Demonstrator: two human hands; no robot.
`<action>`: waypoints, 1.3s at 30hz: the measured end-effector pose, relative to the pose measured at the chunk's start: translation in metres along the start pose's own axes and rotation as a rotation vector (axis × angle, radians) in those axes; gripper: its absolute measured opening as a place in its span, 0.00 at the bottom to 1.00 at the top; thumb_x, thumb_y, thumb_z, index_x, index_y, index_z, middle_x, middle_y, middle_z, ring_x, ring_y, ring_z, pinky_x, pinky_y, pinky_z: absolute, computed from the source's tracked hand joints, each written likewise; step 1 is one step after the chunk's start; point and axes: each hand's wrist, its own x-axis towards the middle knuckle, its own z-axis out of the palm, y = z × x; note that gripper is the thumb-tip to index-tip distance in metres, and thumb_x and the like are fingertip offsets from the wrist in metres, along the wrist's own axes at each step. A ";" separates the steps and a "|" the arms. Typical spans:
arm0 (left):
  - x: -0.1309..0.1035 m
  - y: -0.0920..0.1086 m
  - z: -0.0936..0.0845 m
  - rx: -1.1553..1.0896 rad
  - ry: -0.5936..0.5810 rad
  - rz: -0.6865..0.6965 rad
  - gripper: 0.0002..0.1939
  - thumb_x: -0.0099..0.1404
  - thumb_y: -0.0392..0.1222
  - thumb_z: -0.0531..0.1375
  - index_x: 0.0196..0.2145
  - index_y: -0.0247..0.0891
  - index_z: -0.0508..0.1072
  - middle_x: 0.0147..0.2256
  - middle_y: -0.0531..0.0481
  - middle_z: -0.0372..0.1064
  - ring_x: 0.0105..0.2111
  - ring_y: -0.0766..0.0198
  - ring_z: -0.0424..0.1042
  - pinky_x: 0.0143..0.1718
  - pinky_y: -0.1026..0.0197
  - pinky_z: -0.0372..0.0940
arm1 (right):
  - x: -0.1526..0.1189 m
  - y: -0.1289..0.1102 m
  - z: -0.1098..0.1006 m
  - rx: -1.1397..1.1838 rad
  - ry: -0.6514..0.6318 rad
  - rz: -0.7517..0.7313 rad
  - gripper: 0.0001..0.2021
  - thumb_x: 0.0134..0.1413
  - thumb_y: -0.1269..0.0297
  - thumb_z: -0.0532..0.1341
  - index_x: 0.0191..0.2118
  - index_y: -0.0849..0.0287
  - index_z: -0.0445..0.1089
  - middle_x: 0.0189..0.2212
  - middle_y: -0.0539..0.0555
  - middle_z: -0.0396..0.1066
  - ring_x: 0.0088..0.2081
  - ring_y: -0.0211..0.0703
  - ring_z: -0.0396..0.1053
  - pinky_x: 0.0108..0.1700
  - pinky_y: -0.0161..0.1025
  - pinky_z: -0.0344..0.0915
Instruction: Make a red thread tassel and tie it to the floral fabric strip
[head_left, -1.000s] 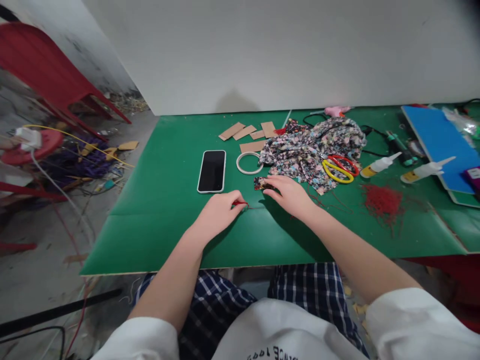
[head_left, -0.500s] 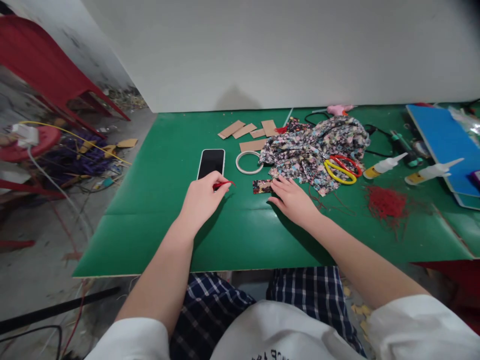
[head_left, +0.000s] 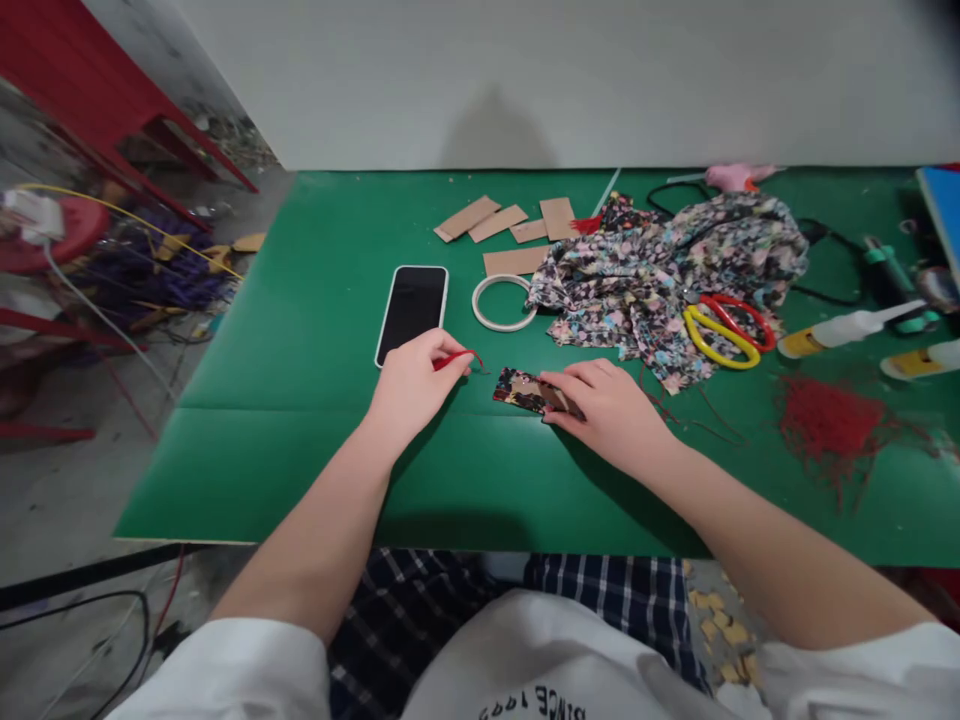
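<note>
Between the closed fingers of my left hand [head_left: 418, 383] is a bundle of red thread [head_left: 453, 358], its end pointing right. My left hand rests at the lower right corner of a phone [head_left: 412, 308] with a dark screen. A small floral-covered piece [head_left: 523, 390] with a brown strip on it lies on the green table, and my right hand [head_left: 604, 405] grips its right end between thumb and fingers. Above the gap between my hands sits a roll of white tape [head_left: 504, 327].
Brown cardboard strips [head_left: 514, 262] lie behind the tape. To the right are crumpled floral fabric [head_left: 637, 275], scissors with red and yellow handles [head_left: 720, 350], glue bottles [head_left: 840, 330] and a pile of red threads [head_left: 829, 420]. A white panel [head_left: 562, 80] stands along the back edge.
The view has shifted closer to the table. My right hand now grips the floral piece by its end, which has tilted, where before the fingers lay over it. My left hand still holds the red thread.
</note>
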 end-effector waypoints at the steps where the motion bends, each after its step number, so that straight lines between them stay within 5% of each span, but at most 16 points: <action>1: 0.001 0.000 0.001 -0.003 0.044 0.004 0.05 0.57 0.43 0.58 0.29 0.39 0.70 0.27 0.55 0.74 0.29 0.66 0.73 0.33 0.65 0.64 | 0.000 -0.003 0.001 -0.034 0.016 0.025 0.22 0.52 0.55 0.59 0.50 0.60 0.66 0.38 0.60 0.69 0.41 0.51 0.63 0.40 0.46 0.62; 5: 0.000 0.002 0.004 -0.015 0.141 0.041 0.04 0.58 0.42 0.58 0.30 0.40 0.70 0.27 0.56 0.74 0.29 0.68 0.73 0.33 0.66 0.63 | 0.001 -0.012 0.002 0.028 0.060 0.046 0.27 0.52 0.47 0.56 0.51 0.62 0.65 0.30 0.58 0.70 0.36 0.49 0.63 0.37 0.44 0.60; 8: -0.001 0.001 0.006 -0.015 0.130 0.054 0.04 0.58 0.41 0.58 0.30 0.40 0.70 0.27 0.56 0.74 0.28 0.69 0.72 0.32 0.67 0.63 | 0.001 -0.008 0.003 0.181 0.095 0.015 0.22 0.57 0.53 0.52 0.52 0.63 0.64 0.27 0.55 0.70 0.33 0.45 0.63 0.35 0.40 0.60; 14: -0.002 -0.003 0.011 -0.016 0.122 0.061 0.04 0.58 0.41 0.58 0.29 0.40 0.71 0.27 0.56 0.73 0.28 0.69 0.72 0.31 0.67 0.63 | 0.003 -0.003 0.011 0.038 0.110 -0.107 0.17 0.58 0.70 0.49 0.50 0.60 0.68 0.34 0.58 0.69 0.36 0.45 0.61 0.39 0.43 0.60; 23: -0.004 -0.004 0.014 0.022 0.067 0.070 0.06 0.59 0.43 0.57 0.31 0.41 0.71 0.28 0.55 0.73 0.28 0.68 0.71 0.31 0.65 0.62 | 0.004 -0.009 0.012 0.006 0.141 -0.107 0.17 0.58 0.70 0.50 0.51 0.62 0.68 0.38 0.60 0.68 0.39 0.46 0.60 0.40 0.44 0.63; 32: -0.004 -0.004 0.015 0.044 0.077 0.095 0.06 0.59 0.44 0.56 0.31 0.41 0.71 0.28 0.56 0.73 0.28 0.68 0.71 0.31 0.65 0.62 | 0.004 -0.005 0.015 0.017 0.077 -0.239 0.18 0.58 0.73 0.48 0.51 0.63 0.67 0.53 0.57 0.66 0.59 0.51 0.55 0.57 0.51 0.56; 39: -0.006 -0.002 0.011 0.019 0.099 0.094 0.05 0.59 0.43 0.57 0.30 0.41 0.71 0.28 0.56 0.73 0.28 0.68 0.71 0.30 0.66 0.61 | 0.002 -0.003 0.009 -0.052 0.053 -0.197 0.18 0.57 0.71 0.50 0.52 0.63 0.66 0.49 0.58 0.69 0.54 0.51 0.59 0.58 0.53 0.54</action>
